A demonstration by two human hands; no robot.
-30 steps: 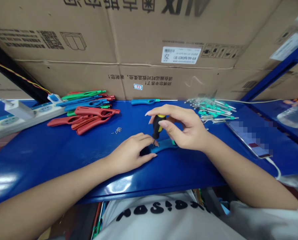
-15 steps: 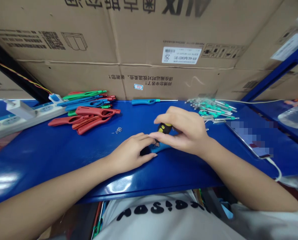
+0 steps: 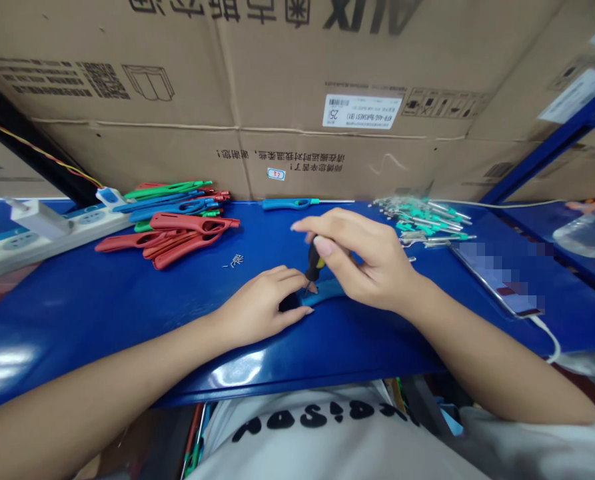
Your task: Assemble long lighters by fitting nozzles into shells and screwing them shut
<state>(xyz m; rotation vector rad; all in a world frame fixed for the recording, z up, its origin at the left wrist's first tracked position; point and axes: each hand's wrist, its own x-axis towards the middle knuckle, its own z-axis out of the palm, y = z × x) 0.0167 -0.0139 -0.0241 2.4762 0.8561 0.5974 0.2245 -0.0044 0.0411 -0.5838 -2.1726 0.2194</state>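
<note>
My left hand (image 3: 260,303) is closed, thumb and fingers pinching a blue lighter handle (image 3: 328,291) flat on the table. My right hand (image 3: 364,257) grips a black-and-yellow screwdriver (image 3: 314,261) from above. The screwdriver stands nearly upright, its tip down at the handle beside my left fingertips; the exact contact is hidden. Left of the hands lies a small heap of screws (image 3: 236,261). Behind them rests a blue lighter (image 3: 288,203) with a thin metal rod. Several metal rods with green ends (image 3: 430,220) are heaped beyond my right hand.
Red lighter handles (image 3: 197,241) are piled at the left, with blue and green ones (image 3: 177,200) behind. A white power strip (image 3: 42,237) borders the blue table (image 3: 142,320). A phone (image 3: 497,280) on a cable lies right. A cardboard box (image 3: 287,147) walls the back.
My right hand has shifted its fingers around the screwdriver, index finger now stretched out to the left. The screwdriver is more upright. My left hand and the blue handle stay in place.
</note>
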